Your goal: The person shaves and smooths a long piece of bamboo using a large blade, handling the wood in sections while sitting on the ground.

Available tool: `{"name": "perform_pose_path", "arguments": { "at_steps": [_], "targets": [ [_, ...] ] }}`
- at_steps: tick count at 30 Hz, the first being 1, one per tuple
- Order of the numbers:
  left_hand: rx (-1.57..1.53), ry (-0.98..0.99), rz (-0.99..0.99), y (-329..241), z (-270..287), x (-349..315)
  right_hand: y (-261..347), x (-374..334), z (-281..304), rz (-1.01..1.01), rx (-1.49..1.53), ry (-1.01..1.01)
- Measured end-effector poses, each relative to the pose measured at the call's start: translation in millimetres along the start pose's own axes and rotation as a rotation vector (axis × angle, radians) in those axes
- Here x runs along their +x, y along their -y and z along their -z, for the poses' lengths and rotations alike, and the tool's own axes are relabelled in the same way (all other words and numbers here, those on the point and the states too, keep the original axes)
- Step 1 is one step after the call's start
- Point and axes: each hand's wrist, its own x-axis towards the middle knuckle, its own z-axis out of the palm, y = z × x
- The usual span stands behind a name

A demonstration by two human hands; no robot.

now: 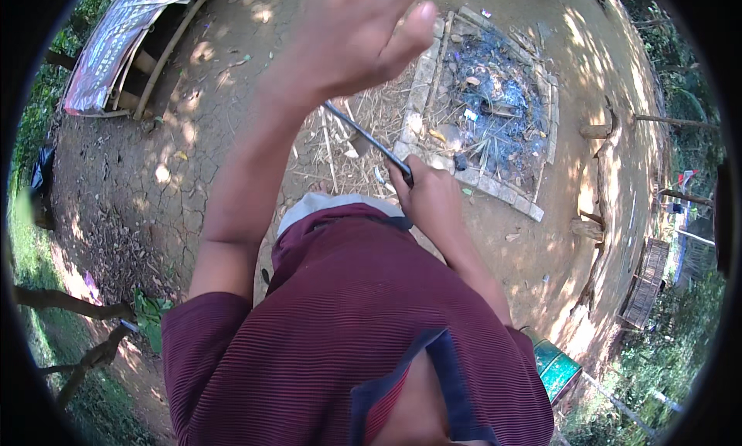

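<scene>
My left hand (355,40) is raised close to the camera at the top middle, slightly blurred. Its fingers are spread and partly cut off by the upper edge, and nothing shows in it. In front of my waist, my right hand (434,202) is closed around the dark handle of a long, thin tool (369,137). The tool slants up and to the left, and its far end disappears behind my left wrist. Its exact kind cannot be made out. Beyond it, dry straw-like strips (332,156) are scattered on the bare ground.
A brick-edged pit (506,185) with ash and litter lies ahead to the right. A low shelter with a sheet roof (116,44) stands at the far left. Logs (607,183) lie at right, and a green drum (555,369) is near my right side. Branches (73,301) reach in at left.
</scene>
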Motion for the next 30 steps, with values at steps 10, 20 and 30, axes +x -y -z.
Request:
{"name": "perform_pose_path", "arguments": {
  "at_steps": [10,20,30],
  "targets": [
    [0.156,-0.313,-0.163,24,-63,-9,-14,18,3,0.009,0.063,-0.069],
    [-0.19,0.422,0.343,23,-62,3,-12,8,12,0.011,-0.021,-0.059],
    [0.039,-0.154,-0.071,5,-42,30,-12,14,8,-0.069,0.045,-0.06]
  ]
}}
